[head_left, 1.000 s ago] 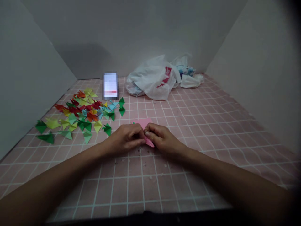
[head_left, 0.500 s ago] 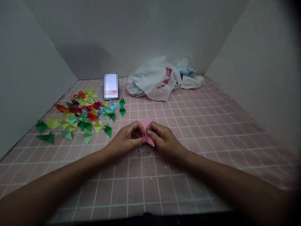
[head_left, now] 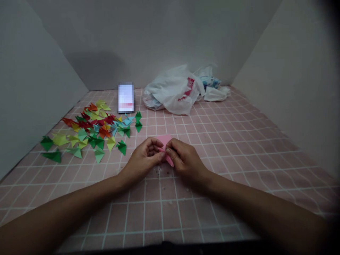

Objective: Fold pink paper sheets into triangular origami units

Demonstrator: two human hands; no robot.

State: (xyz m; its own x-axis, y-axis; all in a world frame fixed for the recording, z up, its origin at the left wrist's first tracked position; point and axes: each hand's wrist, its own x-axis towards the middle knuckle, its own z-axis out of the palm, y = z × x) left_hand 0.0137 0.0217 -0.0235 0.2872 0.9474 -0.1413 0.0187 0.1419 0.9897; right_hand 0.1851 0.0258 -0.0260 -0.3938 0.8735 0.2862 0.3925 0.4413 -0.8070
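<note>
A small pink folded paper (head_left: 166,140) lies between my two hands on the pink checked tablecloth (head_left: 225,141). My left hand (head_left: 143,159) curls its fingers and pinches the paper's left side. Pressed against it from the right, my right hand (head_left: 183,158) pinches the same paper with thumb and forefinger. Only the paper's top corner and a lower tip show; the rest is hidden by my fingers. A heap of folded paper pieces (head_left: 92,129) in green, yellow, red, orange and light blue lies to the left of my hands.
A phone (head_left: 125,97) with a blurred screen stands at the back. Crumpled white plastic bags (head_left: 175,90) lie at the back centre and right. Grey walls enclose the table on the left, back and right.
Both hands have lifted slightly and shifted the pink paper a little; my left fingers have curled up more. The heap and bags have not moved.
</note>
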